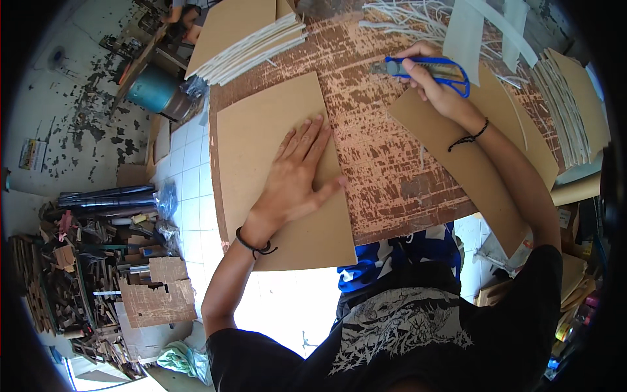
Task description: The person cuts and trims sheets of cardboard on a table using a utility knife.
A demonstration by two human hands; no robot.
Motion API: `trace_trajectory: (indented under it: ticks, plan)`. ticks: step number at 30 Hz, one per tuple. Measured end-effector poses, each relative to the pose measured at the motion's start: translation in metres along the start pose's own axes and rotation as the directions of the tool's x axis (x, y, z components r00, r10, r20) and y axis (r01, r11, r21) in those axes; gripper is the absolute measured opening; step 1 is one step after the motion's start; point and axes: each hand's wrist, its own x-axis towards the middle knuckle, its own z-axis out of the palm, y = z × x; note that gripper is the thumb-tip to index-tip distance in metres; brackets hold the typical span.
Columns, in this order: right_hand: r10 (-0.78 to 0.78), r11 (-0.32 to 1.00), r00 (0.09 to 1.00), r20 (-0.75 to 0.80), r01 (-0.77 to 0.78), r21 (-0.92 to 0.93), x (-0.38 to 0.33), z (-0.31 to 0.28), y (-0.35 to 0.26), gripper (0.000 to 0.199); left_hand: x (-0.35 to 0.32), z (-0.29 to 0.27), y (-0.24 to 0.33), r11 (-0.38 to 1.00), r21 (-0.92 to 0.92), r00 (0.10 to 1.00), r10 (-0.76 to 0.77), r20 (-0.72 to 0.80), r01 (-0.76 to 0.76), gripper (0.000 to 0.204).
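Note:
My left hand (295, 171) lies flat on a brown cardboard sheet (255, 124), fingers stretched out and the thumb reaching to its right edge. The sheet rests on the worn table and juts past the near edge. In my right hand (434, 81) is a utility knife (450, 77) with a blue looped handle, raised over the right side of the table. Its grey head points left, away from the sheet; whether a blade sticks out is too small to tell. Under my right forearm lies another brown cardboard piece (450, 150), overhanging the near edge.
A stack of cardboard (245, 39) with white edges stands at the far left of the scratched table (392, 189). Thin white offcuts (418, 23) and pale strips (465, 39) lie far right. Another stack (575, 104) sits at the right; wood scraps (85, 281) fill the left floor.

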Motion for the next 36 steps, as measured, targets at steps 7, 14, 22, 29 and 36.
trace_trajectory:
  ticks: [7,14,22,29,36]
  plan:
    - [0.02,1.0,0.999,0.032,-0.021,0.017,0.002,0.001,-0.005,0.024,0.039,0.007,-0.014,0.985,-0.174,0.983,-0.042,-0.18,0.01,0.031]
    - [-0.03,1.0,0.999,0.016,0.03,0.011,0.003,0.001,-0.007,0.023,0.042,0.015,-0.021,0.989,-0.118,0.968,0.058,-0.243,-0.089,0.034]
    - [0.009,0.994,1.0,-0.012,-0.007,0.109,0.008,0.0,-0.001,0.022,0.034,0.008,-0.014,0.997,-0.041,0.961,-0.079,-0.264,0.071,0.038]
    - [-0.118,0.991,0.993,-0.016,0.117,-0.057,0.006,0.001,0.012,0.023,-0.063,-0.024,0.042,0.997,-0.062,0.928,-0.021,0.372,0.048,0.135]
    - [-0.11,0.994,0.994,0.011,0.11,0.004,0.005,-0.004,-0.019,0.025,-0.162,-0.002,0.046,0.729,0.68,0.967,-0.105,0.234,-0.085,0.1]
